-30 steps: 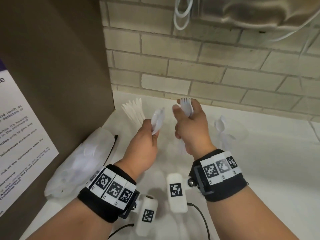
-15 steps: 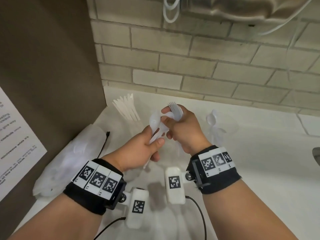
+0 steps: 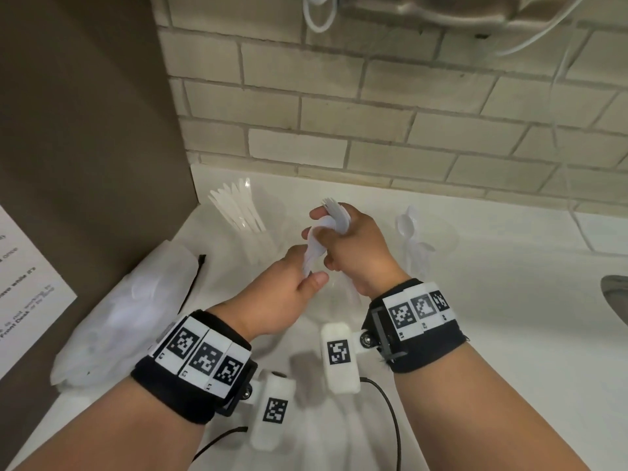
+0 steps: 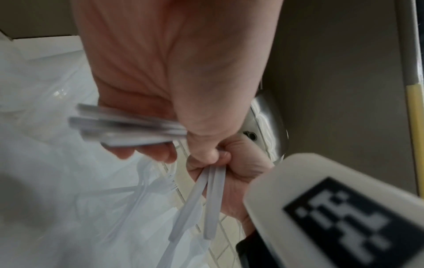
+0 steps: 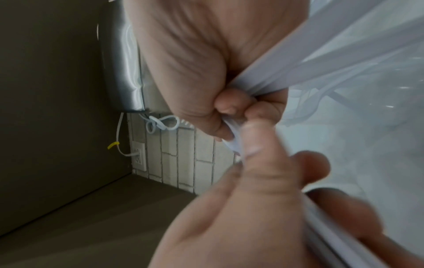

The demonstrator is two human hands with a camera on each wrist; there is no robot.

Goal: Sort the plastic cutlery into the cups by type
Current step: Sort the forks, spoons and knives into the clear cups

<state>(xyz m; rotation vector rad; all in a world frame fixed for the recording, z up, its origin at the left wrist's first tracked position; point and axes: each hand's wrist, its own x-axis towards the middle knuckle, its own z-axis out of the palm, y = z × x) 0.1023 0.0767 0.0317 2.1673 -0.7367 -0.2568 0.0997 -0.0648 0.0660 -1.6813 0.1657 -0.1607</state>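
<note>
My left hand [image 3: 311, 271] pinches the handles of a few white plastic spoons [image 3: 314, 243] above the counter. My right hand [image 3: 326, 239] grips a bunch of white forks [image 3: 334, 212], tines up, and its thumb and fingers also touch the spoons' bowls. The two hands meet over a clear empty-looking cup [image 3: 289, 229]. A clear cup of white knives [image 3: 238, 212] stands to the left, and a clear cup with spoons [image 3: 413, 232] to the right. The left wrist view shows the spoon handles [image 4: 128, 130] in my left hand and fork handles [image 4: 211, 199] hanging below my right fist.
A crumpled clear plastic bag [image 3: 119, 311] with more cutlery lies on the white counter [image 3: 509, 317] at the left, against a brown panel [image 3: 85, 147]. A brick wall [image 3: 373, 130] closes the back. A sink rim [image 3: 615, 297] shows at the right edge.
The hands were apart, spoons in the left and forks in the right. They have come together and lowered a little, and the right hand's fingers now touch the spoons.
</note>
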